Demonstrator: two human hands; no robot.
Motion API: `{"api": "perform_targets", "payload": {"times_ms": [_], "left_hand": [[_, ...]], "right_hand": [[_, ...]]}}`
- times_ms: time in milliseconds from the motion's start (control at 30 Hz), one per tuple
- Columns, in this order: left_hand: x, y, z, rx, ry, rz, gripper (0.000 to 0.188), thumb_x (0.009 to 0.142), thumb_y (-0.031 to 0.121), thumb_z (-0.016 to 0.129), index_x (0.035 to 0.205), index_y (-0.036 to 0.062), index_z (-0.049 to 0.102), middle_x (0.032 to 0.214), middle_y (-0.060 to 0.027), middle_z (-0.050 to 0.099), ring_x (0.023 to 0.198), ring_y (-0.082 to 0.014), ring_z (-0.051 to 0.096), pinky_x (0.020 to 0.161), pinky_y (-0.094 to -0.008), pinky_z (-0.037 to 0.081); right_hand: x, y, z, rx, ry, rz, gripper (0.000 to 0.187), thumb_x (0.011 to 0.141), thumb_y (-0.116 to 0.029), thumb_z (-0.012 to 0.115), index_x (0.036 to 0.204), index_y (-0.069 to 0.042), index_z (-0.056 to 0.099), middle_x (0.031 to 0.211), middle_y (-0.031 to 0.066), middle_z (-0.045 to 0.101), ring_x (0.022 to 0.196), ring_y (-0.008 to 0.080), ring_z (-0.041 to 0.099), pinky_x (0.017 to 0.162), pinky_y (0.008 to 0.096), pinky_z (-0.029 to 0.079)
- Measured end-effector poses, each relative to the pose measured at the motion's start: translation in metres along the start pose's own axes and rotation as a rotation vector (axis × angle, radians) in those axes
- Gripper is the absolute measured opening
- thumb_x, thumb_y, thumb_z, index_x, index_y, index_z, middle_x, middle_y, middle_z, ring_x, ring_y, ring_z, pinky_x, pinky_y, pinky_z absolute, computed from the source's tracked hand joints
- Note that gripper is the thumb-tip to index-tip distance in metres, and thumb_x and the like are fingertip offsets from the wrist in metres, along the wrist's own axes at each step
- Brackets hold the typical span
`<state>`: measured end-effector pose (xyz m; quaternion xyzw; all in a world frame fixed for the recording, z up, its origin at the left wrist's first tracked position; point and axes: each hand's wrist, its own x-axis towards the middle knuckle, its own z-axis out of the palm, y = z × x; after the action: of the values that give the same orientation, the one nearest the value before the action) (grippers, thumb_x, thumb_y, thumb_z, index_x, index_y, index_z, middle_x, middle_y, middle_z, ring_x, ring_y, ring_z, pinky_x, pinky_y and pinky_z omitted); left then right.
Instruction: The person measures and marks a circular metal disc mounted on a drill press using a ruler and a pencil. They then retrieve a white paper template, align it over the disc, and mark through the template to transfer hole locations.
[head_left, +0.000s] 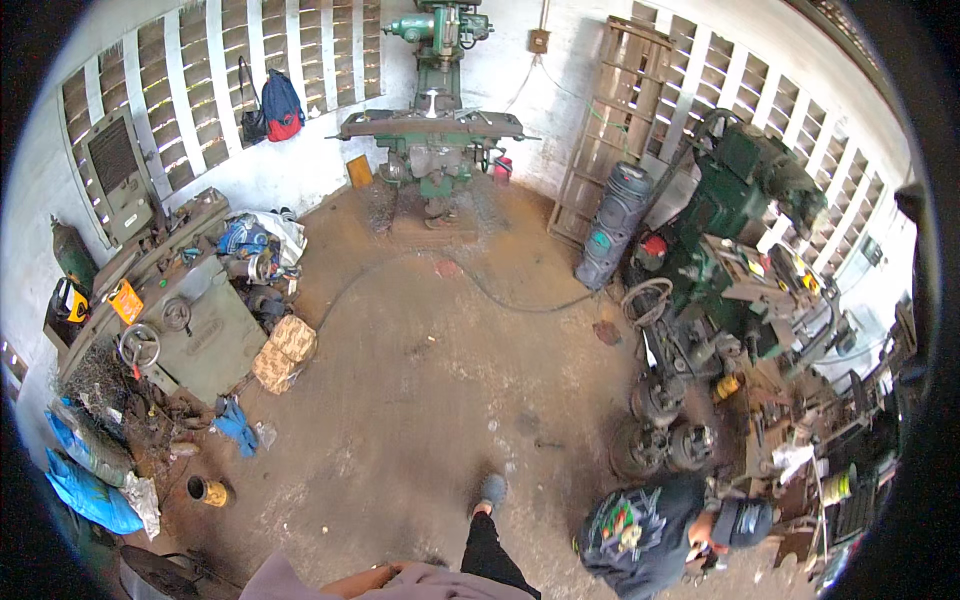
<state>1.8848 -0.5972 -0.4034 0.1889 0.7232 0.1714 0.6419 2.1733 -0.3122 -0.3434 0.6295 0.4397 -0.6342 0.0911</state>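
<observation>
At the lower edge, a bare part of my left arm crosses in front of my mauve shirt. Its fingers do not show, so whether that hand is open or closed is hidden. My right hand is out of the picture. One leg in black trousers reaches forward, with a grey shoe on the brown floor. No object can be made out in either hand.
A person in a dark printed shirt bends low at right, beside dark round metal parts. A green milling machine stands at the back, a grey lathe at left. A hose crosses the floor near a tall speaker.
</observation>
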Motion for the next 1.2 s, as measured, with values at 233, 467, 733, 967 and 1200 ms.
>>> {"api": "perform_targets", "payload": {"times_ms": [233, 467, 733, 967, 1200], "left_hand": [[0.082, 0.077, -0.117, -0.149, 0.214, 0.008, 0.054, 0.088, 0.04, 0.061, 0.132, 0.0085, 0.06, 0.135, -0.0197, 0.057, 0.126, -0.0349, 0.054, 0.106, -0.0419, 0.042], [0.122, 0.225, -0.251, -0.166, 0.495, 0.206, 0.052, 0.089, 0.037, 0.063, 0.132, 0.0082, 0.061, 0.127, -0.0166, 0.065, 0.117, -0.03, 0.061, 0.1, -0.0378, 0.046], [0.222, 0.318, -0.406, -0.446, 0.357, 0.192, 0.045, 0.088, 0.034, 0.061, 0.128, 0.0116, 0.065, 0.123, -0.016, 0.067, 0.116, -0.0279, 0.062, 0.101, -0.0364, 0.045], [0.273, 0.434, -0.605, -0.163, 0.354, 0.265, 0.048, 0.087, 0.036, 0.061, 0.126, 0.0079, 0.066, 0.113, -0.0125, 0.071, 0.103, -0.0222, 0.066, 0.093, -0.0337, 0.049], [0.244, 0.546, -0.784, -0.705, 0.512, 0.472, 0.04, 0.092, 0.02, 0.059, 0.128, 0.0032, 0.061, 0.111, -0.0066, 0.069, 0.093, -0.0157, 0.061, 0.077, -0.0308, 0.05]], "right_hand": [[0.136, -0.167, -0.031, -0.065, 0.022, 0.056, 0.044, 0.092, -0.034, 0.056, 0.123, -0.004, 0.063, 0.111, 0.014, 0.066, 0.094, 0.0251, 0.063, 0.076, 0.0396, 0.051], [0.236, -0.511, -0.047, -0.182, 0.135, -0.458, 0.034, 0.093, -0.025, 0.057, 0.119, -0.004, 0.065, 0.103, 0.0137, 0.07, 0.085, 0.0236, 0.067, 0.068, 0.0378, 0.054], [0.286, -0.74, 0.041, -0.191, -0.152, -0.758, 0.051, 0.093, -0.032, 0.065, 0.132, -0.001, 0.055, 0.123, 0.0153, 0.063, 0.108, 0.0255, 0.063, 0.087, 0.0386, 0.053], [0.371, -0.625, 0.029, -0.264, 0.02, 0.002, 0.045, 0.097, -0.036, 0.052, 0.123, 0.0, 0.063, 0.114, 0.0171, 0.068, 0.109, 0.0299, 0.062, 0.086, 0.0436, 0.052], [0.375, -0.743, 0.054, -0.201, 0.052, 0.096, 0.042, 0.095, -0.034, 0.054, 0.12, -0.002, 0.066, 0.108, 0.0159, 0.069, 0.101, 0.0278, 0.063, 0.083, 0.0428, 0.052]]}}
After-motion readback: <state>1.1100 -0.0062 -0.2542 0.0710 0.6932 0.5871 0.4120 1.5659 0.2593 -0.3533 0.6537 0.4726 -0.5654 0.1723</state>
